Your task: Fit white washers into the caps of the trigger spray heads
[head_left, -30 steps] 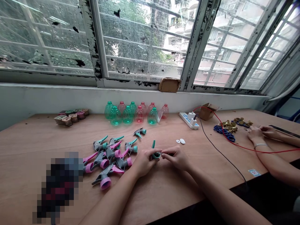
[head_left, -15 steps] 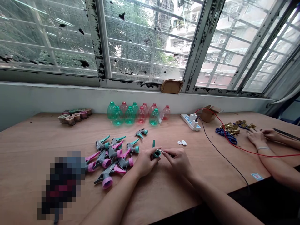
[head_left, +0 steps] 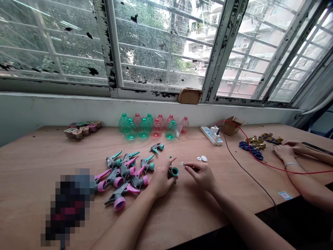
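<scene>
Hands: L (head_left: 161, 178) grip on teal sprayer head (head_left: 173, 171), R (head_left: 202, 175) pinch on thin tool (head_left: 182, 164); plywood bench (head_left: 182, 215), window (head_left: 161, 45)

Table (head_left: 182, 215): plywood, matt, smooth, faint grain.
Trigger head (head_left: 173, 170) in left hand (head_left: 161, 178): green plastic collar, semi-gloss.
Pile of heads (head_left: 125, 173): grey plastic, pink/green trim.
Bottles (head_left: 153, 126): translucent plastic, glossy.
Window frame (head_left: 104, 52): paint flaking, rough.
Box (head_left: 189, 95) on sill: cardboard, matt.
Gold parts (head_left: 256, 141): shiny metal.
Thin piece (head_left: 181, 164) in right hand (head_left: 201, 175): too small to tell.
</scene>
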A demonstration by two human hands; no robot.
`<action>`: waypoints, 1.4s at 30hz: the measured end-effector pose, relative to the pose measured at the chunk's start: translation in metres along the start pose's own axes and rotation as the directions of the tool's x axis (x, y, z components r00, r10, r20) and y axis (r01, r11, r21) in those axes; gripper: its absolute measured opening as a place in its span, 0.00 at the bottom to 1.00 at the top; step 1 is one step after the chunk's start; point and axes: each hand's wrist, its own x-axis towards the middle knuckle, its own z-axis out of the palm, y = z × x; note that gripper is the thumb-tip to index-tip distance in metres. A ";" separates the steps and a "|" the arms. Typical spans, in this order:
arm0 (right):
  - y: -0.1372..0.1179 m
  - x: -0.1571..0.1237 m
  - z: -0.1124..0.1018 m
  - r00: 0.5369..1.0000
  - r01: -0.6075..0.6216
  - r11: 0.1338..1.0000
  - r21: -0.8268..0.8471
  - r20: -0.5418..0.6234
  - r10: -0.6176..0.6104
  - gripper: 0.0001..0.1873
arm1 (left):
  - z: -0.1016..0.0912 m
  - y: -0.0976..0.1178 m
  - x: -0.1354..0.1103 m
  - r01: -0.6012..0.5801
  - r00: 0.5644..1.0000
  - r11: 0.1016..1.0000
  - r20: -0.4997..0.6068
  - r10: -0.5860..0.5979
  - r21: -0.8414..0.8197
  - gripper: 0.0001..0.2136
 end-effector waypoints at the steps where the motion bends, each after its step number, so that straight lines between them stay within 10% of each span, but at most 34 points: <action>1: 0.008 0.003 -0.009 1.000 -0.019 0.999 -0.031 0.002 0.019 0.13 | 0.000 0.000 0.000 0.005 1.000 1.000 -0.008 -0.004 0.017 0.32; 9: 0.057 0.034 -0.089 0.956 -0.108 0.730 -0.675 0.131 0.262 0.14 | 0.001 0.005 -0.003 -0.060 0.997 0.950 0.070 0.040 0.307 0.18; 17: 0.053 0.049 -0.090 0.941 -0.094 0.566 -0.819 0.114 0.320 0.15 | -0.001 0.003 -0.003 -0.093 0.993 0.931 0.098 0.062 0.354 0.19; 26: 0.033 0.078 -0.002 0.964 -0.108 0.964 -0.244 0.213 0.162 0.16 | -0.004 0.015 -0.003 -0.205 0.979 0.808 0.135 0.156 0.553 0.17; 31: 0.013 0.099 0.058 0.977 -0.131 0.979 -0.154 0.147 0.153 0.17 | -0.046 0.024 0.003 0.048 0.979 0.679 -0.170 0.114 0.732 0.16; 35: 0.000 0.112 0.091 0.975 -0.170 0.956 -0.237 0.101 0.198 0.26 | -0.080 0.010 0.002 0.424 0.886 0.512 -0.459 -0.065 0.747 0.17; 42: -0.006 0.117 0.110 0.936 -0.240 0.880 -0.411 0.143 0.323 0.20 | -0.086 -0.004 -0.001 0.518 0.852 0.420 -0.497 -0.168 0.745 0.17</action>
